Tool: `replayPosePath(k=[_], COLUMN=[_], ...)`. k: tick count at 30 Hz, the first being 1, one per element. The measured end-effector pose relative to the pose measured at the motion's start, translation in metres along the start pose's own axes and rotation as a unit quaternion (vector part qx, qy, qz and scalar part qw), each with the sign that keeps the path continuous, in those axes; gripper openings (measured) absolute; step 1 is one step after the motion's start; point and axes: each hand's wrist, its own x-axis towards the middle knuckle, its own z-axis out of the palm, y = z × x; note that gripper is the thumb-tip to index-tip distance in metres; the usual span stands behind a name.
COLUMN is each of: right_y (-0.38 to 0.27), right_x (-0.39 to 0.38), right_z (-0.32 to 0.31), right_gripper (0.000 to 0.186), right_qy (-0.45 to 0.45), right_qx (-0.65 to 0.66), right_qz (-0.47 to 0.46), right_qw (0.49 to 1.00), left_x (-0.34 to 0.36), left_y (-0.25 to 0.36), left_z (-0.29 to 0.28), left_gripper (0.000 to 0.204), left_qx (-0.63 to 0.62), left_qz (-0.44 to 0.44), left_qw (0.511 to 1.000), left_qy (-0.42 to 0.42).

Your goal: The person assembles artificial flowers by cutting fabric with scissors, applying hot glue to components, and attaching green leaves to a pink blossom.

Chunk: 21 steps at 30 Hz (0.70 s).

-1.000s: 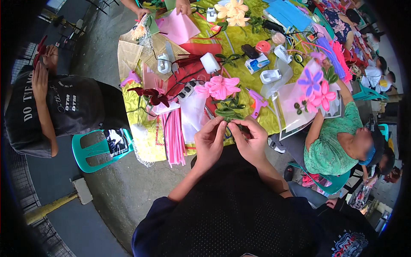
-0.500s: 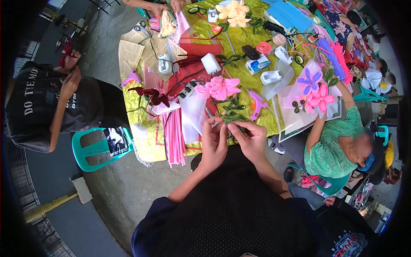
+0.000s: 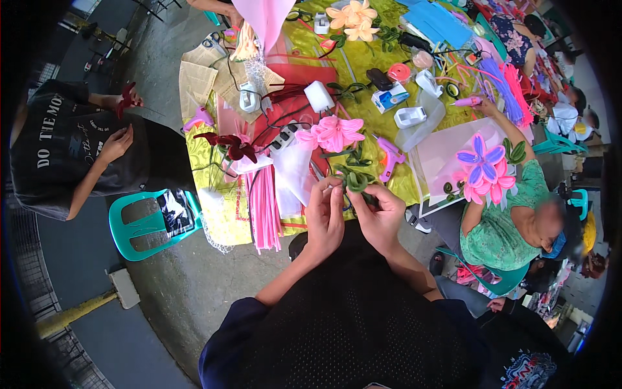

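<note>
My left hand (image 3: 327,217) and my right hand (image 3: 377,217) meet at the table's near edge, fingers closed on a bundle of fuzzy green leaves (image 3: 356,182) held upright between them. Just beyond lie more green leaves (image 3: 356,155) and a pink fuzzy flower (image 3: 335,134). A lilac glue gun (image 3: 390,157) lies right of them. Left of my hands are a white sheet (image 3: 288,188), long pink stems (image 3: 262,207) and a dark red flower (image 3: 241,148). What my fingertips grip inside the bundle is partly hidden.
A crowded table (image 3: 414,175) has tape dispensers (image 3: 409,117), a white block (image 3: 319,96) and peach flowers (image 3: 355,23). A co-worker in green (image 3: 499,230) holds a purple-pink bouquet and glue gun; another in black (image 3: 84,155) stands left beside a teal chair (image 3: 126,227). Someone works at the far edge.
The green leaves have turned more upright between my fingers. The co-worker at right lowered the bouquet and lifted a glue gun. At the far edge, a pink sheet has been raised.
</note>
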Motion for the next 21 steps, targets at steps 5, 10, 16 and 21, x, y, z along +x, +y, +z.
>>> replayPosePath(k=[5, 10, 16, 21], right_y=[-0.002, -0.008, -0.005, -0.01], right_x=[0.002, 0.002, 0.002, 0.005], right_z=[0.001, 0.004, 0.005, -0.008], right_gripper=[0.008, 0.005, 0.012, 0.017], right_qy=[0.003, 0.024, 0.011, -0.086], right_qx=[-0.058, -0.073, -0.004, 0.052], right_qz=[-0.029, -0.026, -0.003, 0.055], right_qw=[0.998, 0.997, 1.0, 0.993], left_x=[0.003, 0.004, 0.005, 0.005], left_y=[0.003, 0.009, 0.01, 0.003], left_z=[0.0, 0.0, -0.002, -0.01], left_gripper=[0.013, 0.014, 0.017, 0.019], left_qx=[-0.012, -0.029, -0.114, -0.207], left_qz=[0.003, -0.022, -0.062, -0.125], left_qw=[1.0, 0.999, 0.991, 0.969], left_qy=[-0.014, -0.011, -0.033, -0.05])
